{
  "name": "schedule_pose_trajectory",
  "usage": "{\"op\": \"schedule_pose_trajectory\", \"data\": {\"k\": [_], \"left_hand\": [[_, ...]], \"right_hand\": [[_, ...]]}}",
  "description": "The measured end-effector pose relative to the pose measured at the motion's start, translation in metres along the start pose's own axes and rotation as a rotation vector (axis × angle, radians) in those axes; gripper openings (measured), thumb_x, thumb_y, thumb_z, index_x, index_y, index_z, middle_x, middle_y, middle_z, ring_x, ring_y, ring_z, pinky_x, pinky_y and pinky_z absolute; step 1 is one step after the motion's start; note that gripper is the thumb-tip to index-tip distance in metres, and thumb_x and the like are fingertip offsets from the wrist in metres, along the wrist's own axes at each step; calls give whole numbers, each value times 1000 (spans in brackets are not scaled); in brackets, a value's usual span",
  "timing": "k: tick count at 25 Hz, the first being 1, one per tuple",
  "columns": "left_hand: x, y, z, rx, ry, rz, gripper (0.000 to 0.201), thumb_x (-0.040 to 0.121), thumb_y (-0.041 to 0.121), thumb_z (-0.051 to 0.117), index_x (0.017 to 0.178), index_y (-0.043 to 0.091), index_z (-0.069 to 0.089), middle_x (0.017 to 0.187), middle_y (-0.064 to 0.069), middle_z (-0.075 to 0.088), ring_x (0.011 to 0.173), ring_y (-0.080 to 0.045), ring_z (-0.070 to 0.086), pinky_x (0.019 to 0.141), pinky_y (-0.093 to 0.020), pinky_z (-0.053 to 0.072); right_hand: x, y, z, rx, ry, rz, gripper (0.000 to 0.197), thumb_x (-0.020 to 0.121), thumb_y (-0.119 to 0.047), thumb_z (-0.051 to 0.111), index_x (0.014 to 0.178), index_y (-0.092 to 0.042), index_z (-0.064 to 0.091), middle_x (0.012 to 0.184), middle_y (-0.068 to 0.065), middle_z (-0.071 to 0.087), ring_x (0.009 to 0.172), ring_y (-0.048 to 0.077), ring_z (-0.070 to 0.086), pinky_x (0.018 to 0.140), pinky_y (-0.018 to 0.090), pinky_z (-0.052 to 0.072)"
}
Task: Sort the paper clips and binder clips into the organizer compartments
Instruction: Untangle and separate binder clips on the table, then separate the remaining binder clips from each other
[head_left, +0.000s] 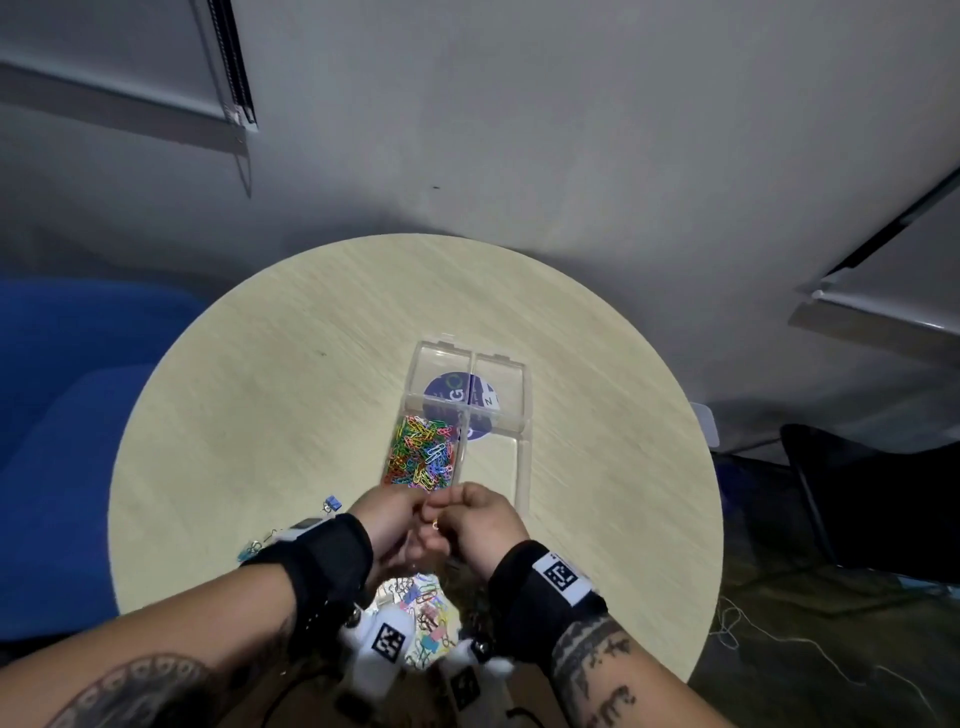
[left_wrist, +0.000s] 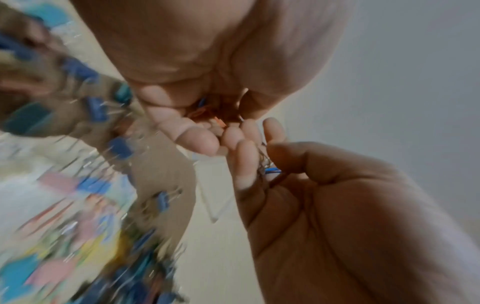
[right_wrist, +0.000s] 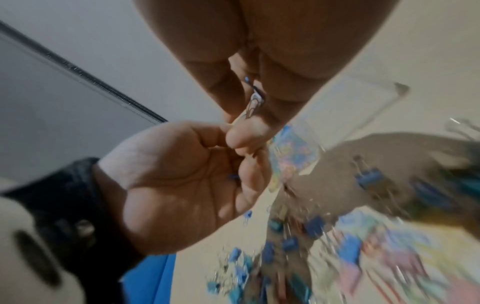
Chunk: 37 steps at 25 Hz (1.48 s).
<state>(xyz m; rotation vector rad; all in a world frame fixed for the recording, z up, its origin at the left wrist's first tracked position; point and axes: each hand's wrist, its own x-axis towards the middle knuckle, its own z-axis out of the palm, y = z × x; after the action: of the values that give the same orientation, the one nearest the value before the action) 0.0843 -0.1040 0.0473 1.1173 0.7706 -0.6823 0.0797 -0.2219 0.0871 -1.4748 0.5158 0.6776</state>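
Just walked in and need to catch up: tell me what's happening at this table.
A person is sorting clips into a clear organizer on a round table. One compartment already holds a heap of coloured paper clips; the one beside it looks empty. Both hands meet just in front of the organizer: the left hand and right hand each pinch a few small paper clips in their fingers. A mixed pile of clips, including blue binder clips, still lies unsorted near the table's front edge.

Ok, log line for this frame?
left hand: pinching paper clips | right hand: pinching clips | organizer: one compartment of paper clips | unsorted pile near edge
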Motion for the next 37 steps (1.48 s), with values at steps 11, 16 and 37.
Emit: {"op": "schedule_pose_trajectory", "data": {"k": [11,16,37], "left_hand": [[2,69,-2,-44,12,214,51,105,44,28,124,9,60,116,-7,65,91,-11,67,77,-25,52],[-7,43,-36,328,91,287,16,97,15,53,96,5,65,73,-5,61,57,-17,52,56,-30,39],[-2,-65,-62,1656,-67,615,28,89,36,60,117,31,62,121,6,47,119,-15,45,96,-30,41]], "right_hand": [[25,-36,3,-99,34,-197,40,98,9,44,125,-16,60,86,-7,67,66,5,63,56,17,48],[11,9,-22,-142,139,-130,22,93,3,54,95,-15,68,81,9,68,67,26,58,52,30,47],[33,89,-20,-1522,-52,-328,22,95,-29,56,112,-17,64,118,6,57,116,26,53,89,36,47]]}}
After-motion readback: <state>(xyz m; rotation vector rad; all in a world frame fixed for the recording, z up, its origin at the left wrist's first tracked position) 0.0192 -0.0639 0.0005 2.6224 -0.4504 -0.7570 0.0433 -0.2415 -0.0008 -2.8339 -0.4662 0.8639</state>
